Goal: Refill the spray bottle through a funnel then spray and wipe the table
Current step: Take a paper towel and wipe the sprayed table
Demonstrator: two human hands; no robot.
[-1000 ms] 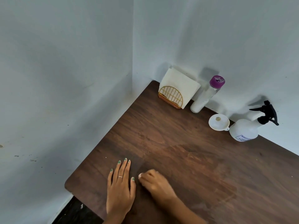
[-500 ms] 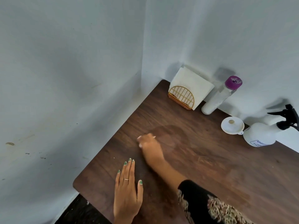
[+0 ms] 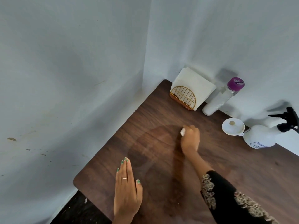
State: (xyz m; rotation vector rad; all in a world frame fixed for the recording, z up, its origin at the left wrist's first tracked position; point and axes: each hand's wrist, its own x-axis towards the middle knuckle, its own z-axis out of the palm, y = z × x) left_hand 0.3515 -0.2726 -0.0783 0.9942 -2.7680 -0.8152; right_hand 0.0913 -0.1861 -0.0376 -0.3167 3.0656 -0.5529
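Note:
My right hand (image 3: 190,139) is curled round a small wad of white tissue (image 3: 182,132) and presses it on the dark wooden table (image 3: 226,159), at the edge of a darker wet patch (image 3: 150,147). My left hand (image 3: 127,188) lies flat on the table near its front left corner, fingers straight. The white spray bottle (image 3: 258,137) with a black trigger head stands at the right by the wall. A white funnel (image 3: 233,126) lies upside down on the table just left of it.
A gold wire holder with white napkins (image 3: 189,92) stands in the back corner. Beside it leans a clear bottle with a purple cap (image 3: 221,97). Pale walls close the table at the left and back. Dark floor (image 3: 77,209) shows past the front left corner.
My right hand with the tissue has moved away from me across the table, from next to my left hand toward the funnel, leaving a damp streak. The left hand stayed flat.

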